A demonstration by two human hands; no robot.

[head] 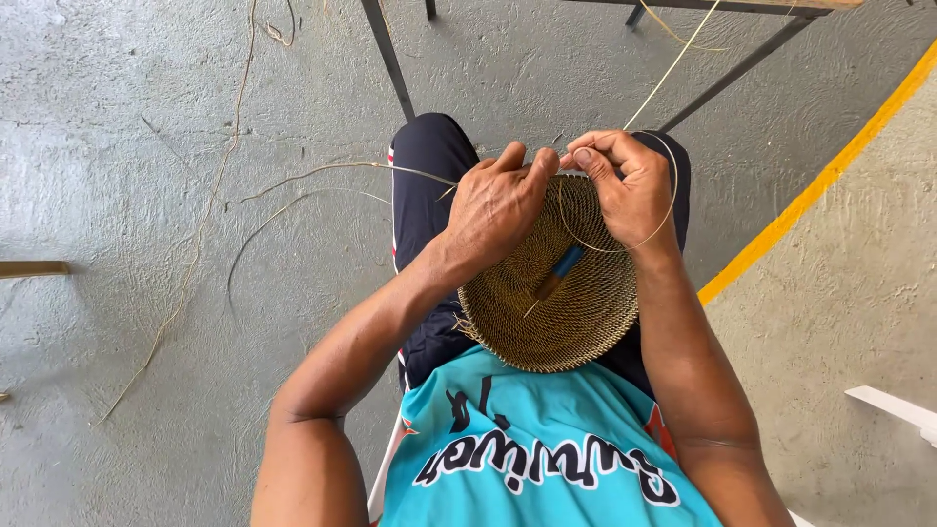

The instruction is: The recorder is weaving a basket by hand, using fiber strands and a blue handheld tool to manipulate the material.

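**Both hands pinched at the far rim of a half-woven basket**

Looking straight down at someone sitting with a small round woven basket [561, 312] in their lap, open side facing up toward the camera. Both hands are working the same spot, the rim edge furthest from the body.

The left hand [498, 207] lies over the left part of the rim, fingers curled and thumb pressed in, closed on the rim. The right hand [630, 185] is right next to it, thumb and forefinger squeezed together on a thin pale fibre strand [668, 200]. The two thumbs are almost touching, so neither hand is really nearer; they meet at the same point.

The strand is the bit that matters: from the right-hand pinch it loops out to the right, curves back across the basket's inside, and another length runs up and away toward the metal table legs [390, 59]. So its free end lies away from the body, past the rim.

A small tool with a blue handle [564, 263] lies loose inside the basket, point aimed down-left, nobody touching it.

Loose strands [293, 185] trail over the grey concrete floor [127, 146] to the left, yellow painted line [820, 181] on the right
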